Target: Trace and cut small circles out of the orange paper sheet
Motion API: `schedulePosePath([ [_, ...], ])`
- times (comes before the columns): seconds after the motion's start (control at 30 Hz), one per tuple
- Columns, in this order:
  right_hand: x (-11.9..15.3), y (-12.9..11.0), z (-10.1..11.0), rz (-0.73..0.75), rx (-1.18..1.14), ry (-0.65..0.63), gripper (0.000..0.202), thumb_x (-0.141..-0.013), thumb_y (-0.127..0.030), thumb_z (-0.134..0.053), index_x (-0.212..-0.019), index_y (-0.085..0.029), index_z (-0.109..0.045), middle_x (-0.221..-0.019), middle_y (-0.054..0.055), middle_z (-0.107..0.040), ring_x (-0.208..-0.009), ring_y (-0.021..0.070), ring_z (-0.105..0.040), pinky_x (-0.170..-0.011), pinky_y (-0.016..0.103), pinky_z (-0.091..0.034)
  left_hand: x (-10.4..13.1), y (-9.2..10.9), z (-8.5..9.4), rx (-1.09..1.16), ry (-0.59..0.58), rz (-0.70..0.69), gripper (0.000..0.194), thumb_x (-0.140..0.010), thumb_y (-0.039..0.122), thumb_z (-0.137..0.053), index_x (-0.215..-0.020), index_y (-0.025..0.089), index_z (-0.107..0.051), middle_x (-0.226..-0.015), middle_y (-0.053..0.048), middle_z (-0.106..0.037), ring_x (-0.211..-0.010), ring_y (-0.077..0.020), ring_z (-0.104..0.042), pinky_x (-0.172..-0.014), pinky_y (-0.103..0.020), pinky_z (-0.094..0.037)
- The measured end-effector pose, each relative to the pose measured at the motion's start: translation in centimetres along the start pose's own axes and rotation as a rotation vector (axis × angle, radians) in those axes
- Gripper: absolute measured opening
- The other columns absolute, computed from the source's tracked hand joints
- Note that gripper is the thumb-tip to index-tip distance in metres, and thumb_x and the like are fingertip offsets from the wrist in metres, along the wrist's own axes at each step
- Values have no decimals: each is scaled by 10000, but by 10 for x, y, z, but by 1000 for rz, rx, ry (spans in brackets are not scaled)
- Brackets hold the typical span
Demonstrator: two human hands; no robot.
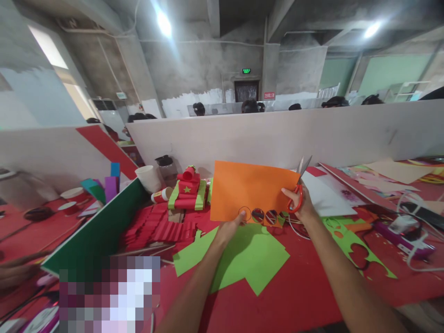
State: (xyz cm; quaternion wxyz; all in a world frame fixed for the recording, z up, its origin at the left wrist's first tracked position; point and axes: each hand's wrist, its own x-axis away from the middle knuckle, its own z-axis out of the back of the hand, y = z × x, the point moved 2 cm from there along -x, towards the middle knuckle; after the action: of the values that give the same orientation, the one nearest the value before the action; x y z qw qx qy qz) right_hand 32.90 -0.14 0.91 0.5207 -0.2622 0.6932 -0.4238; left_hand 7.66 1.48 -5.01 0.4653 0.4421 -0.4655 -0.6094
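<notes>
An orange sheet of paper [249,185] is held up over the table, with two round holes cut near its lower edge and a drawn circle beside them. My left hand [229,229] pinches the sheet's lower edge, thumb next to the drawn circle. My right hand [301,203] grips scissors [299,192] by their red handles, blades apart and pointing up, while its thumb rests against the sheet's right side. Below the sheet, green paper sheets [239,263] lie overlapping on the red tabletop [294,286].
A red paper model with a yellow star [187,188] stands behind folded red paper strips [156,226]. A dark green board [100,226] borders the left side. Cut green scraps [360,249] and a purple power strip [405,243] lie right. A white partition [277,134] runs behind.
</notes>
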Motion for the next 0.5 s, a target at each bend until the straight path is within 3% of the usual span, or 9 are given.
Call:
schedulePosePath([
  [0.13, -2, 5, 2, -20, 14, 29, 569, -719, -429, -727, -1205, -254, -488, -1068, 80, -673, -903, 254, -675, -736, 358, -560, 1, 4, -2, -13, -38, 40, 319, -789, 497, -664, -654, 209, -693, -711, -91, -739, -748, -252, -692, -807, -342, -517],
  [0.23, -8, 11, 10, 14, 2, 147, 486, -710, -451, -757, -1075, -256, -503, -790, -23, -609, -626, 153, -607, -558, 258, -509, -2, 8, 0, 83, 35, 84, 294, -765, 480, -696, -714, 190, -696, -705, -82, -734, -724, -235, -701, -769, -326, -542],
  [0.33, -12, 12, 20, 84, 21, 230, 431, -733, -455, -756, -1017, -245, -509, -631, -80, -502, -489, 107, -500, -472, 214, -435, -11, 11, 6, 221, 154, 139, 316, -742, 464, -726, -857, 171, -706, -785, -84, -752, -758, -230, -719, -753, -315, -557],
  [0.43, -11, 6, 20, 113, 22, 154, 362, -812, -473, -684, -1033, -241, -516, -613, -74, -491, -493, 112, -491, -484, 217, -440, -23, 14, 9, 328, 271, 136, 399, -733, 486, -727, -938, 145, -699, -819, -97, -756, -798, -238, -727, -736, -312, -564],
  [0.5, -5, -1, 14, 66, -6, -14, 350, -856, -506, -623, -1055, -240, -511, -630, -63, -491, -507, 117, -492, -491, 225, -450, -31, 15, 11, 388, 339, 86, 443, -720, 505, -730, -966, 139, -692, -821, -88, -753, -788, -225, -727, -745, -309, -565],
])
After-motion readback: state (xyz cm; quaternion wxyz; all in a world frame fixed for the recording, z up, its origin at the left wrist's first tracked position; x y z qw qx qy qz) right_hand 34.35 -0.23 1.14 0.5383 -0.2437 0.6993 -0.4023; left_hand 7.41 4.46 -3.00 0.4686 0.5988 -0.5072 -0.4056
